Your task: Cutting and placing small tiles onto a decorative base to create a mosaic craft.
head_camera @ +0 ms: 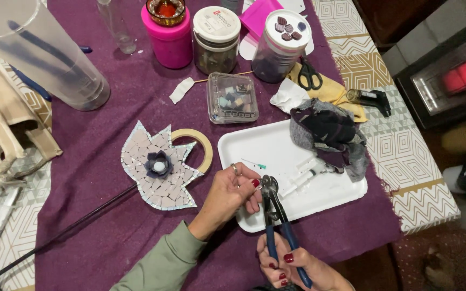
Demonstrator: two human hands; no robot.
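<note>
My right hand (289, 264) grips the blue handles of a pair of nippers (276, 215), whose metal jaws point up over the near edge of a white tray (254, 148). My left hand (233, 194) pinches something small right at the jaws; the piece itself is too small to make out. A tulip-shaped mosaic (160, 167) with pale tiles and a dark flower centre lies on the purple cloth (103, 140) just left of that hand, on a long dark stem.
Syringes and a grey-purple rag (330, 134) lie in the tray. Behind stand a clear box of tiles (233, 98), several jars, a pink container (172, 40), scissors (309, 75) on a yellow cloth and a clear cylinder (44, 54). A wooden ring (203, 148) peeks from under the mosaic. A heater (449, 75) glows at right.
</note>
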